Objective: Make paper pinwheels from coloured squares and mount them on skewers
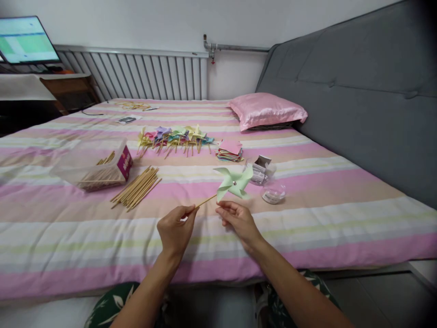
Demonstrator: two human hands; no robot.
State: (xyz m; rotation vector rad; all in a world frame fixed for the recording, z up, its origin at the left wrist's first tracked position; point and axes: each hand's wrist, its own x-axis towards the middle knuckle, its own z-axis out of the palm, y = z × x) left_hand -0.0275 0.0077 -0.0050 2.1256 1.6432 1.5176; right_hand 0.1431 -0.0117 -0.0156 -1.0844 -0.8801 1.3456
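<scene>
Left hand (175, 230): fingers pinched closed on the wooden stick (205, 201) of a pale green pinwheel (235, 182), held above the striped bed (307, 218). Right hand (239, 221): fingers loosely curled, tips just under the pinwheel's lower blade. Beyond: loose sticks (136, 187), a clear box (99, 166), a paper stack (230, 150), finished pinwheels (175, 136), a pink pillow (266, 110).
</scene>
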